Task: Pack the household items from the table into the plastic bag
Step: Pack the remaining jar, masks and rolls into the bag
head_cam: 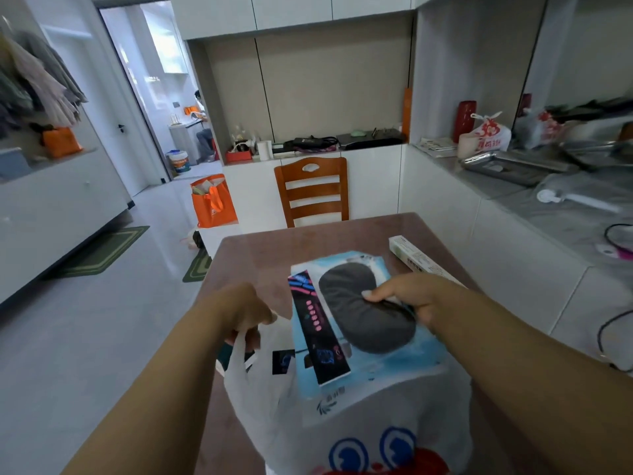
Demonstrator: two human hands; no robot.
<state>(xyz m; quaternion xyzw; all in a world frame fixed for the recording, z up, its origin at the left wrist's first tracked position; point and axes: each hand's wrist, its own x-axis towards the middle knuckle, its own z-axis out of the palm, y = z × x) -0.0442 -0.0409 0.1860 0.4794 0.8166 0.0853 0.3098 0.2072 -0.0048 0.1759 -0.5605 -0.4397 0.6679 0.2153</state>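
Note:
A white plastic bag (pixel 342 430) with a blue and red cartoon print stands on the brown table (pixel 246 255) close to me. My left hand (pixel 236 310) pinches the bag's left handle and holds it up. My right hand (pixel 407 296) grips a light blue flat package (pixel 387 358) with a dark grey oval pad and a black and pink label strip. The package's lower end sits inside the bag's mouth and its upper part sticks out. A long white toothpaste box (pixel 416 257) lies on the table behind my right hand.
A wooden chair (pixel 313 192) stands at the table's far edge. An orange tote bag (pixel 212 202) sits on the floor to the left. A grey counter (pixel 561 214) with trays, bags and cables runs along the right side.

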